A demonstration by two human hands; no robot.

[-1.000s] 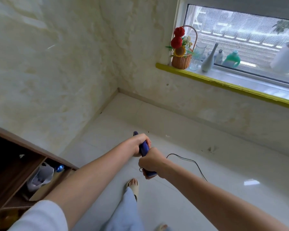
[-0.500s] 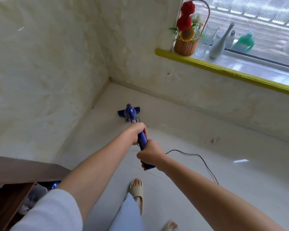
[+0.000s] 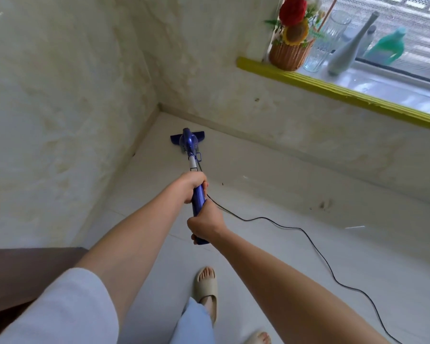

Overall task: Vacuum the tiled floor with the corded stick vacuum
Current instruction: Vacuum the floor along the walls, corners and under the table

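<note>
A blue stick vacuum (image 3: 189, 142) stretches out ahead of me, its flat floor head (image 3: 199, 134) resting on the white tiled floor (image 3: 271, 256) close to the corner of the two walls. My left hand (image 3: 193, 186) grips the upper part of the blue handle (image 3: 198, 198). Lower on the same handle, my right hand (image 3: 206, 225) grips its end. A black cord (image 3: 315, 247) runs from the vacuum across the tiles to the right and off the bottom edge.
A dark wooden cabinet top (image 3: 23, 271) stands at the lower left. A yellow-edged window sill (image 3: 338, 91) at the upper right carries a flower basket (image 3: 289, 53), a glass (image 3: 320, 43) and bottles. My sandalled feet (image 3: 206, 289) are on the tiles below my hands.
The vacuum head has come into view and been pushed forward toward the wall corner. My arms have stretched further out, and my view has tilted down so the cabinet shelves dropped out of sight.
</note>
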